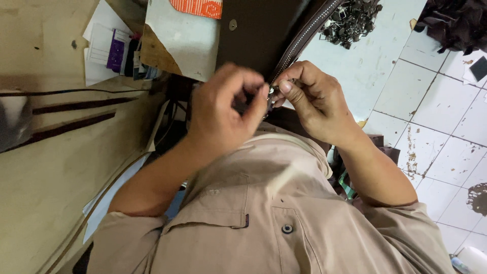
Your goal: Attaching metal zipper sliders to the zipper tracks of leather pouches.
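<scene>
A dark brown leather piece (258, 30) with a metal-toothed zipper (304, 35) along its right edge lies in front of me, reaching down to my hands. My left hand (223, 114) is closed, fingers pinched at the zipper's lower end. Facing it, my right hand (317, 99) pinches the same spot, where a small metal zipper slider (272, 94) shows between the fingertips. The two hands touch just above my beige shirt.
A heap of small metal fittings (350, 18) lies on the pale surface at the back right. An orange patterned piece (198, 7) lies on grey board, with papers (106, 43) to the left. A wooden bench (56, 167) runs along the left; stained white tile floor (441, 127) on the right.
</scene>
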